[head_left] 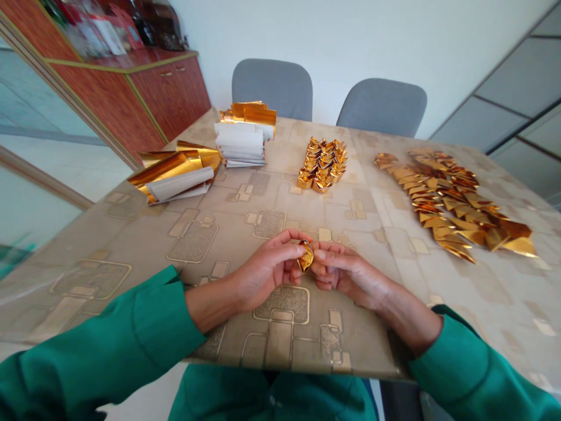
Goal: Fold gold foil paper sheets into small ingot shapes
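Between my two hands, just above the near part of the table, is a small folded gold foil paper piece [305,257]. My left hand [272,266] pinches it from the left with thumb and fingers. From the right, the thumb and fingers of my right hand [344,269] close on its other edge. Part of the piece is hidden behind the fingertips. Beyond my hands stands a block of finished-looking gold folded pieces [323,164], set in close rows. Overlapping rows of flatter gold folded pieces [447,199] lie to the right.
Gold and white paper sheets [175,175] lie loosely curled at the left, beside a stack of white-backed sheets [240,143]. A patterned cloth covers the table [236,228]. Two grey chairs [272,88] stand behind it, with a wooden cabinet [166,93] at the far left.
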`<state>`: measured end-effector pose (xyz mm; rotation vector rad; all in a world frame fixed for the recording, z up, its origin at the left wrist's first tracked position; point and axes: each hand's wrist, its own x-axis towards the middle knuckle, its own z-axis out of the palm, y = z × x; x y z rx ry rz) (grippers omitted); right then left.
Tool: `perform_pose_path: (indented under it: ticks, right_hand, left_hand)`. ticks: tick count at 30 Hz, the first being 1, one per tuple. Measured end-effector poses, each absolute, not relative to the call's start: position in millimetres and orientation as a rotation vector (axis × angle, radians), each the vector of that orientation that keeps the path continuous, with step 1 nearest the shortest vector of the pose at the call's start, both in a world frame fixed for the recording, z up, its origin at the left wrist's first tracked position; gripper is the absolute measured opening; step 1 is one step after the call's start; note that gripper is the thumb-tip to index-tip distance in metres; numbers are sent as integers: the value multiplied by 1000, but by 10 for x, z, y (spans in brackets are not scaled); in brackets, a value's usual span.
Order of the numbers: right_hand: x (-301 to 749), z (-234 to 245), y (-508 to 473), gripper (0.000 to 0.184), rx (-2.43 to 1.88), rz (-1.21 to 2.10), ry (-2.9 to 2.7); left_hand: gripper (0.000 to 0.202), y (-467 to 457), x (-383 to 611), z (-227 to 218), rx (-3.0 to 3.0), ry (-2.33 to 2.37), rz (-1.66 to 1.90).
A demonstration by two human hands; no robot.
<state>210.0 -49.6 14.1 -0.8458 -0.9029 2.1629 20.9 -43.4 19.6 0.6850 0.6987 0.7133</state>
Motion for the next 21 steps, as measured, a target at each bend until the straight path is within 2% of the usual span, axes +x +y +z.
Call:
perform_pose_path:
  ticks: [11,17,21]
  right_hand:
    - [2050,156,-517,21,-884,2069,-1006]
    - [2025,132,-516,30,-973,1923,-1150]
    - [2050,166,-499,29,-1072,1762,-1103]
  left_hand:
    - [24,-444,207,201,685,756,691]
    - [18,-438,210,200,596,701,694]
    - [24,-424,218,220,524,637,799]
